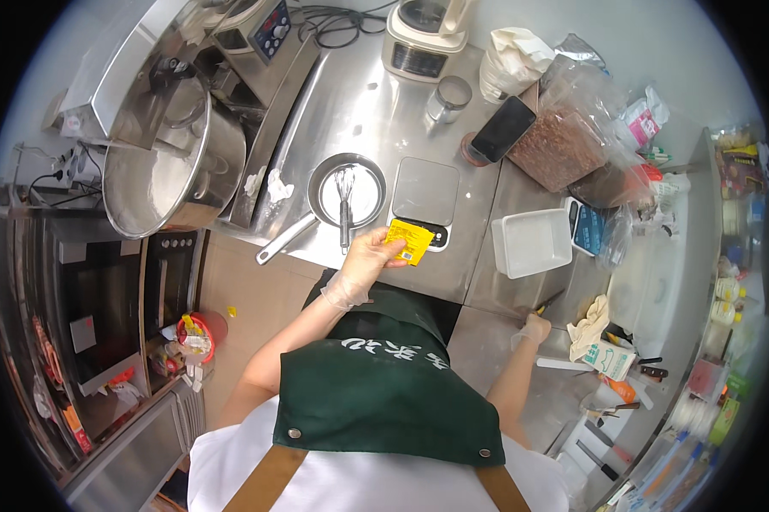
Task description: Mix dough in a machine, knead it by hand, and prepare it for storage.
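My left hand (373,261), in a clear plastic glove, pinches a small yellow sachet (408,242) over the front edge of a flat kitchen scale (425,191). Left of the scale stands a steel saucepan (314,192) with white content; a whisk (344,203) rests in it, its handle over the near rim. The pan's handle points toward the counter's front left. Out to the right, my right hand (532,328) is closed around the near end of a slim dark tool (550,301) with some yellow on it. Whether this is a knife or scissors I cannot tell.
A white rectangular tub (533,242) sits right of the scale, near a blue-faced device (586,228). Behind are a phone (504,130), a metal cup (449,98) and a bag of brown crumbly food (559,145). A large mixer bowl (158,183) stands at left; a cloth (588,328) lies right.
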{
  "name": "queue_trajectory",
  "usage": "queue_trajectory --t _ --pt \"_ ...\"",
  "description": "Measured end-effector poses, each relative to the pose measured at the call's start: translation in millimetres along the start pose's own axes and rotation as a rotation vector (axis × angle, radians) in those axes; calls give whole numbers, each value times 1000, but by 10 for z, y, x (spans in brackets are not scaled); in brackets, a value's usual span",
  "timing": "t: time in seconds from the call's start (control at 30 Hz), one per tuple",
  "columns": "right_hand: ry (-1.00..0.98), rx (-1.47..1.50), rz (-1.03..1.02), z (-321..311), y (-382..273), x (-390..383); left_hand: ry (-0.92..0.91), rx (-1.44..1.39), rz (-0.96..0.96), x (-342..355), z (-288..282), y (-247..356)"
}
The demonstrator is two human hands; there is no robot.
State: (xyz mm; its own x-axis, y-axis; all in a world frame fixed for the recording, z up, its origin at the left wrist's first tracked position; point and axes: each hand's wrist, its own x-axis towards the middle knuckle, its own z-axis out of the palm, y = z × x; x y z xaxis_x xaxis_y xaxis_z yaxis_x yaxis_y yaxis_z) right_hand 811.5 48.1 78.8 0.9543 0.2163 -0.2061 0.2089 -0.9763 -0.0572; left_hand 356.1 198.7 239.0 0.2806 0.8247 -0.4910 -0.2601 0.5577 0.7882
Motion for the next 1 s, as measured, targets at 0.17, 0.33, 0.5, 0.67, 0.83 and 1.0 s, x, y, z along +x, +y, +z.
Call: queue_trajectory --t 0.17,0.33,0.5,0.67,0.83,1.0 --pt "66 759 -621 -46 -21 -150 24 -13 8 20 -174 66" --pt "-794 731 -748 -1259 -1379 -1941 4 19 30 43 -281 122" --pt "-917 351 -1063 -1507 -1774 -2333 32 35 64 44 -505 220" --pt "-898 -35 -1237 -1547 -2054 -2512 35 113 71 -19 -626 284" --pt "-900 -136 -1291 -1596 -2251 -2687 -3 180 88 -35 -722 244" --pt "-901 -165 -1334 -1556 -2310 -2726 -13 199 93 -55 -752 255"
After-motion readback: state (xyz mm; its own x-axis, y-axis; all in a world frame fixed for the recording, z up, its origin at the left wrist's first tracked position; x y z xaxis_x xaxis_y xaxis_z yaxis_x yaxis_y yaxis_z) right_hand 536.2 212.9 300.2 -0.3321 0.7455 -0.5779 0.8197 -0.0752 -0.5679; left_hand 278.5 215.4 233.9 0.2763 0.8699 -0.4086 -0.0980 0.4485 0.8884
